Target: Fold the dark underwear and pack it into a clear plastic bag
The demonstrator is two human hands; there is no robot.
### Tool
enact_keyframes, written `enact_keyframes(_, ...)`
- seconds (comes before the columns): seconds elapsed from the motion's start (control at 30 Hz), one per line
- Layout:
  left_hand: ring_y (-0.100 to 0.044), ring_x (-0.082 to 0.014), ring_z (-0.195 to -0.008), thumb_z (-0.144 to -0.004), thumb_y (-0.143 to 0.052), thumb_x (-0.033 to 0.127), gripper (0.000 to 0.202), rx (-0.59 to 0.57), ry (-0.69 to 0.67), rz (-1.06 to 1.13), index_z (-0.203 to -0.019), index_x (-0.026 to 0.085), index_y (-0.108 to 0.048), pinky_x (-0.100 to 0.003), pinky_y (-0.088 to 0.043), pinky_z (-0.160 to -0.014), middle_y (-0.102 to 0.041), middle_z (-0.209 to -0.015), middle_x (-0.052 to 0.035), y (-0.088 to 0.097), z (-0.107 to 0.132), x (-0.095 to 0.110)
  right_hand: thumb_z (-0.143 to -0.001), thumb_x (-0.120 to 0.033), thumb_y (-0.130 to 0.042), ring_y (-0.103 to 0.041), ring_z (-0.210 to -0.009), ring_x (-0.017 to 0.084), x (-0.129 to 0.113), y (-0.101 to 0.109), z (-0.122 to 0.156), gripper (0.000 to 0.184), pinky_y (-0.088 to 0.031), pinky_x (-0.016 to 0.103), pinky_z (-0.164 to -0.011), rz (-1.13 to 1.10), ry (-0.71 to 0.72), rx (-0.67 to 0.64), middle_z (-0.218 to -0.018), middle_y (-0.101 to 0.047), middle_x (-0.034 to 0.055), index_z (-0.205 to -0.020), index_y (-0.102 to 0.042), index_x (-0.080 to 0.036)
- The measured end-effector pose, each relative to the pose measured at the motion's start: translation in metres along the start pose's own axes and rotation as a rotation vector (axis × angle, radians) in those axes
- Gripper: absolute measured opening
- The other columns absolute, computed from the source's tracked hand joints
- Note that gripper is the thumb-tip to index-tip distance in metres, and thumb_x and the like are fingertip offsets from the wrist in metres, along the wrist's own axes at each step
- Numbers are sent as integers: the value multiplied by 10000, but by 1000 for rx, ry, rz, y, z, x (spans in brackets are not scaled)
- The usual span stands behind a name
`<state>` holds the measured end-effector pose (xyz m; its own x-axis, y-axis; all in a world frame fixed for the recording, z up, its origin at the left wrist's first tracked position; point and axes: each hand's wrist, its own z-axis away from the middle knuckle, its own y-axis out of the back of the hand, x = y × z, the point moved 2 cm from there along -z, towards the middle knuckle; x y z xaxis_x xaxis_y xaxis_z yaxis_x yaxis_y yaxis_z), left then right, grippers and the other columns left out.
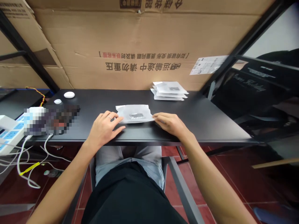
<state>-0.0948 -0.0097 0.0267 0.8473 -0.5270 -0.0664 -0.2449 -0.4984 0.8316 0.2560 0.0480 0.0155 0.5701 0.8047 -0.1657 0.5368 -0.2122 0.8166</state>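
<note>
While on desk (91,104), packet (133,111) between hands (102,128) (169,123)

Packet (134,110) lay near bench's (105,99) front edge, between left hand (102,127) and right hand (170,124). Stack of packets (169,88) sat toward back right corner; cardboard (140,37) stood behind back edge.

White, frosted-looking, flat rectangular pouch (132,110), small dark patch near its front edge; lies roughly flat, wider sideways, mid-desk on black desktop (98,101).

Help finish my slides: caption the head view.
Left hand and right hand at a white packet on a black table, packet stack beyond.
</note>
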Motion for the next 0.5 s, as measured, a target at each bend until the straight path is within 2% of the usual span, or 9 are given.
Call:
enact_keyframes(0.07, -716, -298, -1098, -1132, -639, 360, 215, -21, -9, 0, -1158, 264, -830, -449, -540, -871, -815, -1201, -111, -5, -11, 5, -1162, -271, -561, -848, -1003, 235, 0, 0, 1, 258, -673, 349, -870, -8, -2, -3, -1195, -875, 87, -1024, -778, -254)
enact_keyframes(0.17, -730, -278, -1019, -1162, -549, 279, 297, -25, 7, -39, -1024, 242, -810, -430, -527, -830, -816, -1111, -106, -11, -25, 11, -1159, -323, -597, -846, -1034, 252, -4, 5, 1, 217, -686, 377, -907, 26, 15, 11, -1214, -871, 96, -1082, -789, -257)
enact_keyframes(0.23, -740, -269, -992, -1175, -513, 277, 324, 15, 63, -51, -1027, 226, -797, -415, -521, -800, -808, -1096, -110, -11, -33, 13, -1127, -405, -682, -834, -1057, 285, -13, 9, -1, 195, -687, 419, -933, 98, 36, 48, -1232, -861, 121, -1155, -798, -250)
enact_keyframes(0.3, -748, -261, -972, -1180, -507, 290, 316, 62, 128, -34, -1058, 226, -792, -397, -514, -767, -797, -1089, -106, -10, -39, 15, -1108, -416, -722, -821, -1039, 297, -27, 9, -5, 213, -681, 437, -940, 171, 57, 86, -1205, -859, 130, -1213, -802, -249)
enact_keyframes(0.4, -754, -255, -962, -1173, -523, 304, 289, 99, 164, 15, -1080, 239, -788, -378, -510, -751, -789, -1076, -96, -5, -47, 22, -1153, -236, -600, -810, -1094, 279, -54, -4, -19, 242, -666, 412, -978, 201, 166, 44, -1218, -859, 117, -1299, -793, -247)
enact_keyframes(0.5, -765, -256, -989, -1165, -537, 341, 285, 113, 172, 61, -1060, 240, -782, -372, -520, -776, -799, -1087, -95, 1, -50, 29, -1144, -110, -500, -740, -1346, 317, -72, -25, -41, 382, -617, 458, -1136, 244, 217, -59, -1442, -789, 190, -1445, -731, -154)
